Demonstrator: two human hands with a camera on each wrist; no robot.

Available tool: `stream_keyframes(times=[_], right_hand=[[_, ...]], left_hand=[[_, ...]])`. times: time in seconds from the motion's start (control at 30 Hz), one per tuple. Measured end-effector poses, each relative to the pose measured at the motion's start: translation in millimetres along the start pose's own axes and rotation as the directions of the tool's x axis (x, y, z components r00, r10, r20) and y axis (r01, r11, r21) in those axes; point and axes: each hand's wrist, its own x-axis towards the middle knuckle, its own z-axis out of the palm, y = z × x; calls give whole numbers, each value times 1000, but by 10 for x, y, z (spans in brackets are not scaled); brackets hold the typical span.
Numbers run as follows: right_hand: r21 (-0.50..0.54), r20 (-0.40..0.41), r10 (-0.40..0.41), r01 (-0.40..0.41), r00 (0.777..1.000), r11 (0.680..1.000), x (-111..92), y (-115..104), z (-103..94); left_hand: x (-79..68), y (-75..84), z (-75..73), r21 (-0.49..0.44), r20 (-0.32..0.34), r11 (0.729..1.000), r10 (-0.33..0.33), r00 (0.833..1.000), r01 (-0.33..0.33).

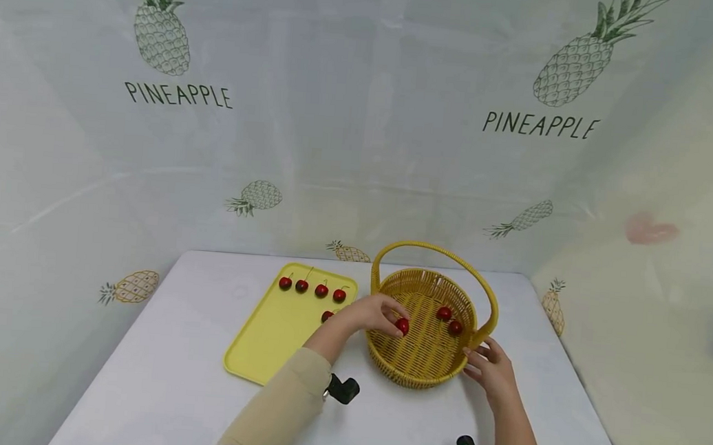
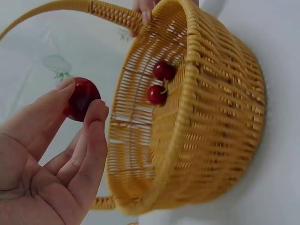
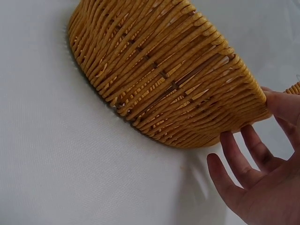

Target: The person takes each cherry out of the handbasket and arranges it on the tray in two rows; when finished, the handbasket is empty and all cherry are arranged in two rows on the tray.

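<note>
My left hand [image 1: 376,313] pinches a dark red cherry [image 2: 85,99] between thumb and fingertips, above the left side of a yellow wicker basket [image 1: 418,377]. Inside the basket two more cherries lie close together toward the right, one of them a red cherry [image 1: 444,313] near the wall. At the basket's right side, by the foot of its arched handle [image 1: 438,251], my right hand [image 1: 492,370] holds the rim. In the right wrist view its thumb is at the rim and its fingertips [image 3: 228,139] touch the outer wicker wall.
Left of the basket lies a yellow tray [image 1: 274,334]. Several stemmed cherries sit in a row along its far edge, and another cherry [image 1: 327,315] is partly hidden behind my left forearm. A white table [image 1: 153,381] bears everything, with a pineapple-print curtain [image 1: 364,113] behind.
</note>
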Motion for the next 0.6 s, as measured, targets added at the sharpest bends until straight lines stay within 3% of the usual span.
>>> stream_keyframes(times=[0.43,0.6], right_hand=[[7,9,-9,9,1000,1000,16,6,-11],[20,15,-6,6,1000,1000,15,13,-21]], left_hand=[[-406,-277,-245,-35,-107,994,96,990,-100],[-533,-365,-317,-61,-150,992,99,984,-109]])
